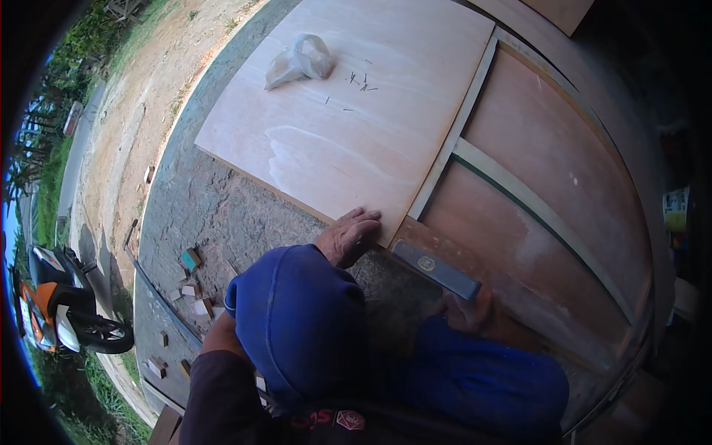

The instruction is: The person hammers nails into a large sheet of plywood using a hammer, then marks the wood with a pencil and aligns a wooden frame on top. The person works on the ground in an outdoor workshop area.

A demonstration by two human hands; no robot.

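My left hand [350,236] reaches past my blue-trousered knee and lies on the near corner of a pale plywood panel [297,167], its fingers stretched over the edge. The hammer [439,269] is just right of that corner, its grey head seen from above and its handle hidden beneath. Below the head, my right hand [475,308] appears closed on the hammer, partly hidden by the head and my other leg. The panel covers one side of a wooden frame [498,172]. Several loose nails [363,84] and a knotted clear plastic bag [302,61] lie on the panel.
Right of the panel, a curved rail [545,200] crosses the frame's uncovered part. Several wood offcuts [199,300] lie on the rough concrete floor [200,215] at left, beside a long thin dark bar [159,297]. An orange and black motorcycle [67,308] stands outside, beyond the floor's edge.
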